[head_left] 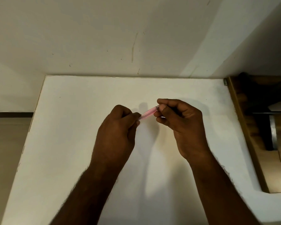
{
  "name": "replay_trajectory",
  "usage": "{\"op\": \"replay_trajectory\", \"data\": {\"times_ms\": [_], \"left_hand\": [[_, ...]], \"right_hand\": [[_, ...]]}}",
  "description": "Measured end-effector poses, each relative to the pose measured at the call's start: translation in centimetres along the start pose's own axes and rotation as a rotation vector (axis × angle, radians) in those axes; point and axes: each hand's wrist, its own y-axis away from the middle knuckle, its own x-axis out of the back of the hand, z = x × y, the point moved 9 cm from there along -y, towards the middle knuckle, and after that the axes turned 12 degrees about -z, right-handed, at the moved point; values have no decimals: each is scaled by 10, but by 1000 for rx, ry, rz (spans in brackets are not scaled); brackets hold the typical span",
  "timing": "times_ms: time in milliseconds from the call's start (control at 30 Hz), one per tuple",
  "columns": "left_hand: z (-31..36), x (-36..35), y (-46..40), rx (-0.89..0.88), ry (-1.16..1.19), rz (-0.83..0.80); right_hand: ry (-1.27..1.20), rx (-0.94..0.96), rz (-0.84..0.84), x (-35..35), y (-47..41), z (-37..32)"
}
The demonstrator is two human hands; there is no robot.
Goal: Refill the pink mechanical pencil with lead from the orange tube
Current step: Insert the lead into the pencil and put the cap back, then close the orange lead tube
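The pink mechanical pencil (147,113) is held in the air above the white table (71,127), slanting up to the right. My left hand (118,127) pinches its lower left end with curled fingers. My right hand (180,122) pinches the upper right end between thumb and forefinger. Only a short middle stretch of the pencil shows between the hands; both of its ends are hidden by fingers. The orange tube is not in view.
The white table meets a white wall (136,38) at the back. To the right, beyond the table's edge, stands dark wooden furniture (258,127). A floor strip (6,143) shows on the left.
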Motion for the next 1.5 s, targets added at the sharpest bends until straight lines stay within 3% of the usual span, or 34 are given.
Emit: {"op": "replay_trajectory", "data": {"times_ms": [500, 633, 700, 800, 933, 1233, 1367, 1500], "left_hand": [[10, 0, -3, -55, 152, 54], [10, -3, -3, -100, 210, 0], [4, 2, -4, -67, 197, 34], [-23, 16, -3, 90, 226, 145], [-50, 24, 2, 272, 213, 184], [-63, 15, 3, 366, 157, 104], [-65, 13, 1, 377, 132, 95], [-70, 10, 2, 393, 128, 86]], "right_hand": [[-48, -7, -137, -19, -2, -3], [-44, 13, -21, -13, -1, -7], [71, 24, 75, -2, 1, -10], [474, 30, 172, 8, 4, -11], [836, -34, 150, -4, 5, -1], [1080, 46, 137, -20, 9, -9], [1160, 152, 26, -52, 14, -16], [1311, 117, -85, -76, 15, -1]]}}
